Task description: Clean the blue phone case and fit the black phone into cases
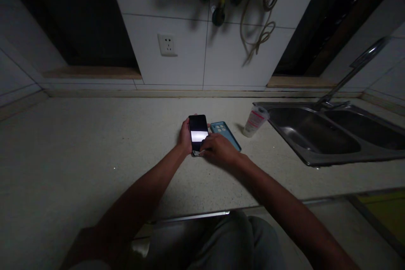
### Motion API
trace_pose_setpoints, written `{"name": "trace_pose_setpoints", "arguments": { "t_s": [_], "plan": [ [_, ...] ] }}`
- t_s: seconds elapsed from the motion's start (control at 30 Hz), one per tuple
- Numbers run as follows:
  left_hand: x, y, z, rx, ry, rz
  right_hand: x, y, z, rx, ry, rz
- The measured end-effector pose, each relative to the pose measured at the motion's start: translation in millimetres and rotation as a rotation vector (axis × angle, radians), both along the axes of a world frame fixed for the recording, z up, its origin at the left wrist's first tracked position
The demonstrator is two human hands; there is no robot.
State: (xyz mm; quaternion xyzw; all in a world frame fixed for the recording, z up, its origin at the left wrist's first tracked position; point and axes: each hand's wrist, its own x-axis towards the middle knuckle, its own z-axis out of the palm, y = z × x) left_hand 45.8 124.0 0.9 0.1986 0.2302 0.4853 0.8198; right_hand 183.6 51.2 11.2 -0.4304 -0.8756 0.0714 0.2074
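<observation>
A dark smartphone (198, 123) is gripped along its left side by my left hand (185, 136), above the countertop. The screen is black with a bright white band across its middle. My right hand (218, 145) is at the phone's lower right, fingers bent and pressed together over the screen. Something small and pale shows beneath those fingers at the phone's bottom edge; I cannot make out what it is. Just right of the phone lies a blue phone case (232, 137) with camera cutouts, partly hidden by my right hand.
A clear plastic cup (255, 121) with pink print stands tilted-looking on the pale countertop (95, 135). At the right is a steel double sink (311, 133) with a tall faucet (354, 69). Pipes and a looped cord (261, 38) hang on the tiled wall near a socket (167, 45).
</observation>
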Motion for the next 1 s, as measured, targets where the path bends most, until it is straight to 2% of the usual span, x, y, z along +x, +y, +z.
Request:
{"name": "trace_pose_setpoints", "arguments": {
  "t_s": [0.1,0.23,0.33,0.4,0.53,0.6,0.67,0.83,0.93,1.0],
  "plan": [
    [1,-1,1.5,0.013,0.012,0.019,-7,-1,-5.5,0.055,0.002,-0.034],
    [2,-3,4.9,0.013,0.006,-0.007,-10,4,-10.0,0.155,0.043,-0.26],
    [2,-4,5.3,-0.007,-0.004,-0.031,-1,9,-7.3,0.15,0.057,-0.39],
    [1,-4,3.7,-0.021,-0.007,-0.031,8,9,-4.1,0.093,0.056,-0.351],
    [0,-3,0.3,-0.009,-0.002,-0.036,14,5,-0.8,-0.009,0.049,-0.046],
    [1,-3,0.6,0.014,0.009,-0.025,9,2,-1.7,-0.012,0.041,0.025],
    [2,-3,2.3,0.03,0.027,0.007,0,1,-3.5,0.017,0.029,-0.03],
    [5,-5,4.8,0.013,0.006,0.016,-10,8,-0.8,0.125,0.042,-0.33],
    [4,-4,2.4,-0.01,-0.006,0.004,-2,11,6.4,0.086,0.052,-0.437],
    [3,-3,1.1,-0.018,-0.003,-0.014,5,10,9.9,0.008,0.064,-0.422]
  ]
}}
